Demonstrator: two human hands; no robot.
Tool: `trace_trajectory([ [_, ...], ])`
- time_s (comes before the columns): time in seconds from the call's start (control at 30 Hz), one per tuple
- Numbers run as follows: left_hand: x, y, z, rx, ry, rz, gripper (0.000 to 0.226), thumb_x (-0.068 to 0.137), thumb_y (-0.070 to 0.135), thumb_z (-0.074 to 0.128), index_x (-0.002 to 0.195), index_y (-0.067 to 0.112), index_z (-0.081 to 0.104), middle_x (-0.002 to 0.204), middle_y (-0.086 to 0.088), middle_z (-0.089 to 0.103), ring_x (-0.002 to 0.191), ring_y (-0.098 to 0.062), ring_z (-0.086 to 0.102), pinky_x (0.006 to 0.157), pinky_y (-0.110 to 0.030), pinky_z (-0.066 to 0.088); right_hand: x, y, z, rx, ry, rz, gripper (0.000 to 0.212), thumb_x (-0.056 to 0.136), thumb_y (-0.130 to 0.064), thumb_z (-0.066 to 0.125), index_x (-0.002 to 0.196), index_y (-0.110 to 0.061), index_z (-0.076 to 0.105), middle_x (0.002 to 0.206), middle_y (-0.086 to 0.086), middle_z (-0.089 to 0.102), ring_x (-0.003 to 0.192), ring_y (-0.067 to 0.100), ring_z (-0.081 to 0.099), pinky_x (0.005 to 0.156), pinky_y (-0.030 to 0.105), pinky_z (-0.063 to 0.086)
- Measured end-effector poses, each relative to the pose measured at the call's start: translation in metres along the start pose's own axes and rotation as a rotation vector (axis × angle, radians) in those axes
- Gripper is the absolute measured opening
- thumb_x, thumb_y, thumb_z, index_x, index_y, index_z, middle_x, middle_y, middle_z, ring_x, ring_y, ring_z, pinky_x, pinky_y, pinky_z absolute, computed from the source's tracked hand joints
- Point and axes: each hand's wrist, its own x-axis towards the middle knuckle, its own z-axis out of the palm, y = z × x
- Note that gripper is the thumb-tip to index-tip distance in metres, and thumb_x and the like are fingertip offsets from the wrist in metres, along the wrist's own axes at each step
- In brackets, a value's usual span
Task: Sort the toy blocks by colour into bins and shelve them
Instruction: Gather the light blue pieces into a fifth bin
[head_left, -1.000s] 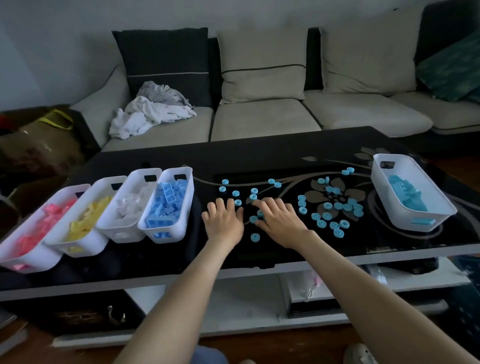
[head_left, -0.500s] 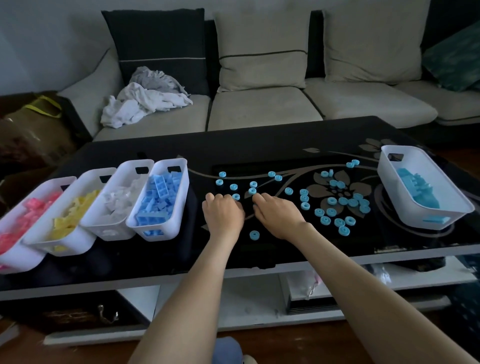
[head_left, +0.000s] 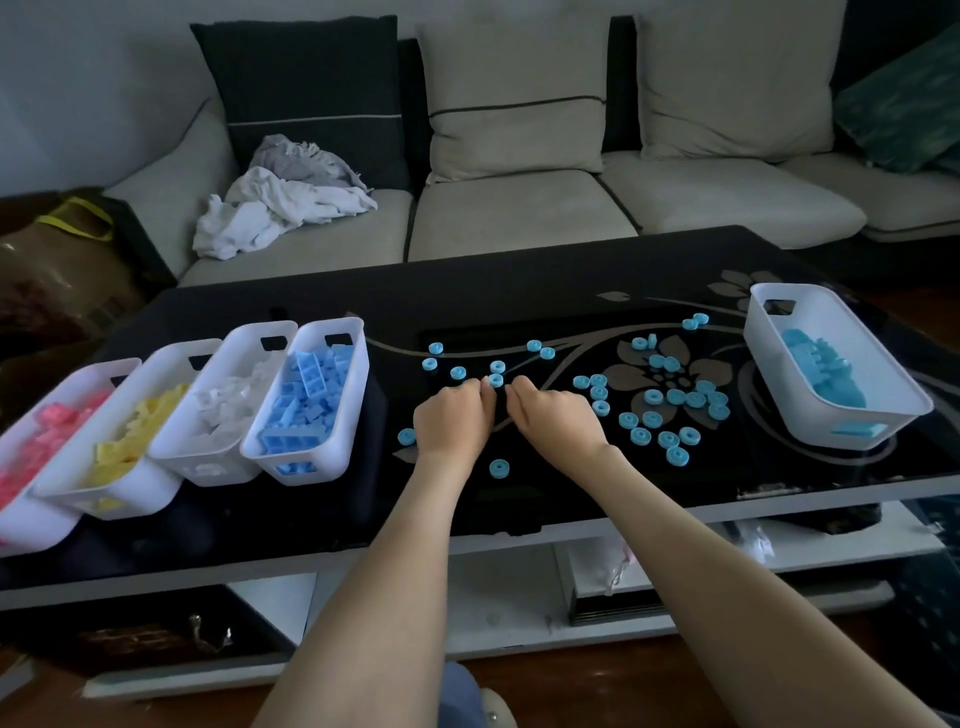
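Small light-blue plastic rings: light, stiff, probably slippery; pinch rims | left hand, right hand: fingers curled, catch hidden.

Pale-blue ring blocks scattered (flat); four white bins left, fifth bin right

Crumpled clothes on sofa

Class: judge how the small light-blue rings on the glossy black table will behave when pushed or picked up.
The rings look like small moulded plastic, so probably light and stiff. Most lie flat, so they would likely slide on the glossy table rather than roll. Being low, they may need a fingertip pinch.
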Motion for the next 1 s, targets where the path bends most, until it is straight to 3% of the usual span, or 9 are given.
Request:
trace_trajectory([
  [0.03, 0.004, 0.004, -0.001, -0.016, 0.02, -0.025, 0.047, 0.103, 0.035, 0.027, 0.091, 0.01, 0.065, 0.079, -0.006, 0.069, 0.072, -0.024, 0.065, 0.056, -0.027, 0.035, -0.001, 0.003, -0.006, 0.089, -0.019, 0.093, 0.034, 0.097, -0.036, 0.027, 0.1, -0.011, 0.051, 0.059, -0.004, 0.032, 0.065, 0.03, 0.06, 0.056, 0.032, 0.038],
  [0.1, 0.01, 0.009, -0.004, -0.069, 0.074, -0.084, 0.048, 0.103, 0.035, 0.027, 0.087, 0.009, 0.064, 0.076, -0.006, 0.068, 0.069, -0.023, 0.064, 0.055, -0.028, 0.036, -0.001, 0.01, -0.01, 0.198, 0.035, 0.183, 0.043, 0.099, -0.037, 0.014, 0.108, -0.012, 0.048, 0.069, 0.004, 0.049, 0.077, 0.033, 0.06, 0.064, 0.035, 0.04],
  [0.17, 0.018, 0.023, -0.01, -0.159, 0.123, -0.105, 0.047, 0.103, 0.033, 0.029, 0.078, 0.01, 0.062, 0.068, -0.004, 0.063, 0.063, -0.021, 0.061, 0.053, -0.027, 0.035, 0.0, 0.021, -0.018, 0.274, 0.157, 0.259, 0.036, 0.102, -0.034, 0.023, 0.105, -0.008, 0.049, 0.073, 0.011, 0.059, 0.068, 0.031, 0.06, 0.06, 0.036, 0.043],
  [0.27, 0.03, 0.053, -0.023, -0.358, 0.131, -0.075, 0.047, 0.103, 0.032, 0.032, 0.068, 0.012, 0.056, 0.058, 0.0, 0.054, 0.056, -0.017, 0.055, 0.048, -0.026, 0.032, 0.01, 0.035, -0.033, 0.495, 0.312, 0.356, 0.03, 0.101, -0.03, 0.032, 0.084, -0.011, 0.047, 0.054, 0.002, 0.046, 0.044, 0.016, 0.043, 0.044, 0.029, 0.033],
  [0.43, 0.046, 0.128, -0.024, -0.658, -0.097, 0.017, 0.048, 0.101, 0.033, 0.033, 0.059, 0.014, 0.047, 0.06, 0.0, 0.054, 0.064, -0.02, 0.054, 0.06, -0.03, 0.034, 0.007, 0.068, -0.084, 0.814, 0.578, 0.438, 0.036, 0.101, -0.025, 0.033, 0.067, -0.018, 0.041, 0.058, -0.006, 0.041, 0.049, 0.003, 0.035, 0.049, 0.014, 0.032],
  [0.53, 0.043, 0.178, -0.03, -0.799, -0.221, 0.118, 0.049, 0.1, 0.033, 0.032, 0.067, 0.01, 0.059, 0.069, -0.004, 0.064, 0.067, -0.015, 0.057, 0.065, -0.027, 0.033, -0.004, 0.101, -0.119, 0.851, 0.801, 0.524, 0.037, 0.101, -0.023, 0.032, 0.065, -0.023, 0.039, 0.058, -0.006, 0.04, 0.051, 0.006, 0.036, 0.052, 0.022, 0.034],
  [0.7, 0.014, 0.265, -0.032, -0.591, -0.509, 0.468, 0.032, 0.102, 0.031, 0.029, 0.091, 0.014, 0.054, 0.104, -0.013, 0.061, 0.096, -0.03, 0.057, 0.077, -0.034, 0.042, -0.042, 0.176, -0.144, 0.793, 0.883, 0.739, 0.039, 0.098, -0.027, 0.034, 0.064, -0.011, 0.044, 0.055, 0.001, 0.038, 0.052, 0.014, 0.035, 0.051, 0.029, 0.031],
  [0.8, 0.01, 0.285, -0.018, -0.362, -0.605, 0.49, 0.04, 0.102, 0.038, 0.031, 0.119, 0.013, 0.056, 0.112, -0.011, 0.06, 0.093, -0.026, 0.057, 0.077, -0.035, 0.044, -0.058, 0.199, -0.141, 0.691, 0.787, 0.858, 0.039, 0.098, -0.027, 0.033, 0.064, -0.015, 0.048, 0.059, -0.003, 0.046, 0.055, 0.01, 0.04, 0.054, 0.027, 0.032],
  [1.0, 0.034, 0.274, -0.013, -0.144, -0.552, 0.425, 0.041, 0.1, 0.042, 0.036, 0.094, 0.009, 0.06, 0.072, -0.003, 0.048, 0.06, -0.016, 0.046, 0.05, -0.028, 0.031, -0.066, 0.206, -0.121, 0.56, 0.311, 0.884, 0.021, 0.097, -0.026, 0.041, 0.097, -0.006, 0.046, 0.085, 0.002, 0.053, 0.065, 0.01, 0.047, 0.055, 0.026, 0.037],
])
